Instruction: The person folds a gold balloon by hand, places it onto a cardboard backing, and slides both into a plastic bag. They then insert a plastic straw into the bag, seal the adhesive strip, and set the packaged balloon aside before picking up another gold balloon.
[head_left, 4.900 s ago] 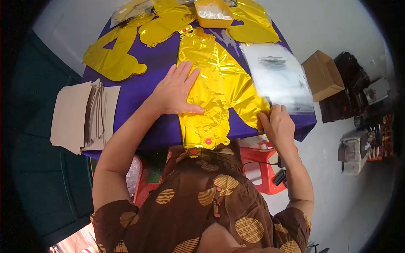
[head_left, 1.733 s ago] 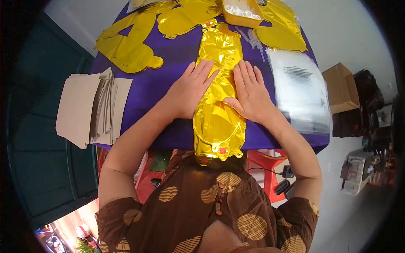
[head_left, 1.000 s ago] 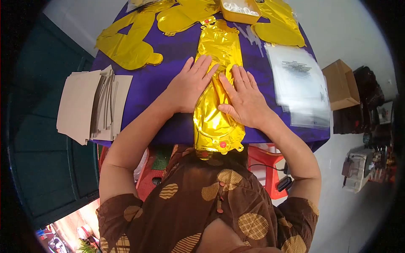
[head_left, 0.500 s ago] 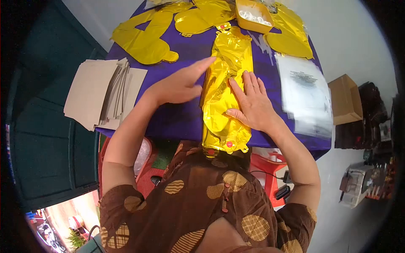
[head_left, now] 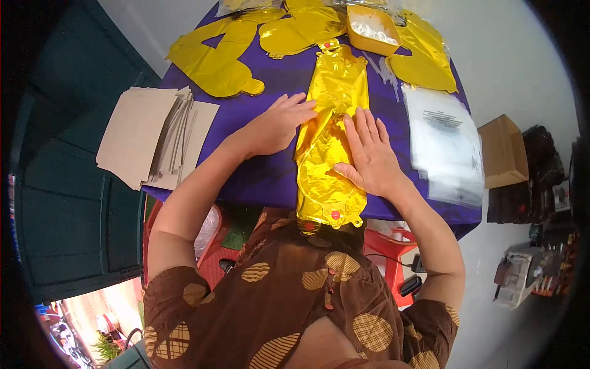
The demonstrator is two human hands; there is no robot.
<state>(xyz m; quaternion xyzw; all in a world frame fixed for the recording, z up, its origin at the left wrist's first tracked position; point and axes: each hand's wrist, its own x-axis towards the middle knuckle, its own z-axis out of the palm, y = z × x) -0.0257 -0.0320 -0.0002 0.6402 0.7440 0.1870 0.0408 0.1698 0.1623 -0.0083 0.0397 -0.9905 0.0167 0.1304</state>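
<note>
A folded gold foil sheet (head_left: 335,144) lies lengthwise on the purple tablecloth (head_left: 252,178), its near end reaching the table's front edge. Two red dots show at that end and one at the far end. My right hand (head_left: 372,154) lies flat on the foil's right side, fingers stretched forward and thumb out to the left. At the foil's left edge, my left hand (head_left: 279,124) touches it with the fingertips, its fingers extended and slightly apart. Neither hand holds anything.
Grey cardboard sheets (head_left: 132,132) are stacked at the left. Clear plastic sleeves (head_left: 442,132) lie at the right. More gold foil shapes (head_left: 215,58), thin white sticks (head_left: 386,72) and a yellow container (head_left: 372,44) of white pieces are toward the back.
My left hand has come down onto the foil's left edge, its pointing fingers now lower. My right hand stays almost in place. The foil looks flatter and less bunched near its front.
</note>
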